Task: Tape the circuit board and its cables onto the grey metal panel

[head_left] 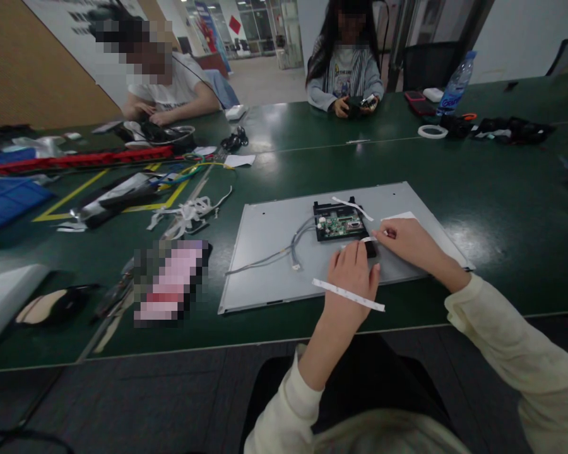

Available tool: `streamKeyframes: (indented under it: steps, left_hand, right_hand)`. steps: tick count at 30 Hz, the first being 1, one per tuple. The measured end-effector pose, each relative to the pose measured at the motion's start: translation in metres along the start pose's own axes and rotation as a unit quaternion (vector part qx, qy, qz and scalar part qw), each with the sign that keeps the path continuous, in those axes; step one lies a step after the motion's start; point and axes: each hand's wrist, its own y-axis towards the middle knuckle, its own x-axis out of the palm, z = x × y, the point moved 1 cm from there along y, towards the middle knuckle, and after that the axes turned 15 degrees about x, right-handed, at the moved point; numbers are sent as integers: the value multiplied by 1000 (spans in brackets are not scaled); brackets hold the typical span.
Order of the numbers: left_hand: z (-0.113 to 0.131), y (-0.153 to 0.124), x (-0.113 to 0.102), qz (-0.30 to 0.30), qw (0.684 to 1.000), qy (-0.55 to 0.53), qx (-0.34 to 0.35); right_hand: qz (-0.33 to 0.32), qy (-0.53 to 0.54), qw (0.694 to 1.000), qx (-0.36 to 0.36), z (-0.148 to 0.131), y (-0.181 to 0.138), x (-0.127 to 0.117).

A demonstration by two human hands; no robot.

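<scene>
A grey metal panel [269, 252] lies flat on the green table. On it sits a green circuit board [339, 222] in a black frame, with grey cables [293, 243] running off to the left. My left hand [353, 272] rests on the panel just below the board, fingers closed on a small black part. My right hand [404, 243] pinches a short white strip [370, 239] at the board's lower right corner. A long white strip [348, 294] lies across my left wrist.
Across the table [502, 208] two other people sit, each handling small dark items. Loose cables, white ties and silver bags [118, 202] lie left of the panel. A tape roll [432, 131] and water bottle [457, 82] stand far right. A blurred phone [170, 280] lies near left.
</scene>
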Motion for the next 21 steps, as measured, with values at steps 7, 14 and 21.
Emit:
streamKeyframes:
  steps: [7,14,21]
  left_hand:
    - [0,-2,2,-5,1000,9,-14]
    - [0,-2,3,-16,1000,10,-23]
    - [2,-1,2,-36,998,2,-49]
  right_hand:
    - [23,-22,1000,-1,1,2,1]
    - [23,-114,993,18,-6,-2,3]
    - [47,-220,971,78,-16,-11,5]
